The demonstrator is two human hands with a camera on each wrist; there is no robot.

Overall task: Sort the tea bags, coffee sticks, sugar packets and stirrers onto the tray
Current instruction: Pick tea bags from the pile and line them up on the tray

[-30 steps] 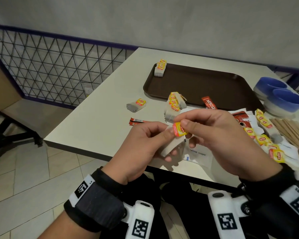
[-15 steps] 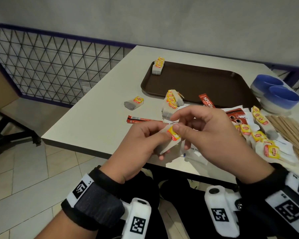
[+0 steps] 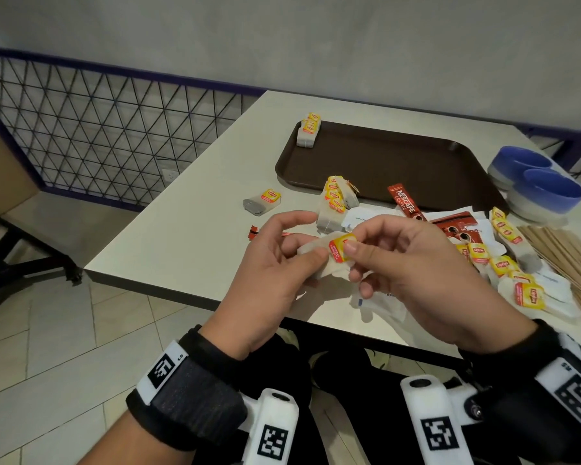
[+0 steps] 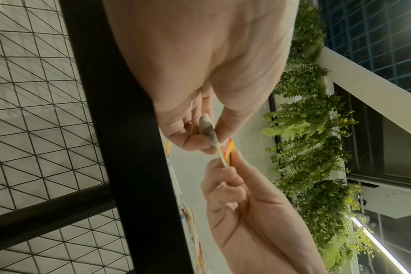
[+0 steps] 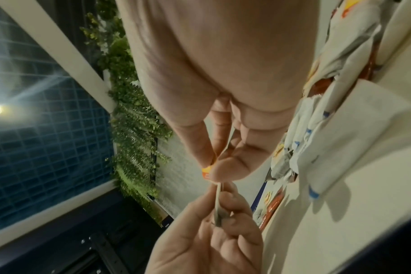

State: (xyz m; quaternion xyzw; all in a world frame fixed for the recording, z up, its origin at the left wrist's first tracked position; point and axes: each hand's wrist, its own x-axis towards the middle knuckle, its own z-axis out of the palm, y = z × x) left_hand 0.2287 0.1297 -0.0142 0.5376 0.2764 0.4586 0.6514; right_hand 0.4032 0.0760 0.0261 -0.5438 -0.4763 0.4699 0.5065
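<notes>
Both hands hold one tea bag (image 3: 319, 251) above the table's near edge. My left hand (image 3: 311, 255) pinches its white pouch (image 4: 207, 129), and my right hand (image 3: 348, 248) pinches its yellow tag (image 3: 342, 249). The brown tray (image 3: 399, 169) lies beyond, with a small stack of tea bags (image 3: 308, 130) in its far left corner. More tea bags (image 3: 336, 199) sit piled in front of the tray, and one (image 3: 262, 202) lies alone to the left. A red coffee stick (image 3: 405, 203), sugar packets (image 3: 379, 302) and wooden stirrers (image 3: 571, 256) lie at the right.
Two blue bowls (image 3: 547, 193) stand right of the tray. Another red coffee stick (image 3: 254, 230) lies behind my left hand. A black wire fence (image 3: 98, 135) runs along the left, over tiled floor (image 3: 47, 330).
Both hands have kept hold of the tea bag near the table's front edge. The bag has turned flatter, its yellow tag now facing up between my fingers.
</notes>
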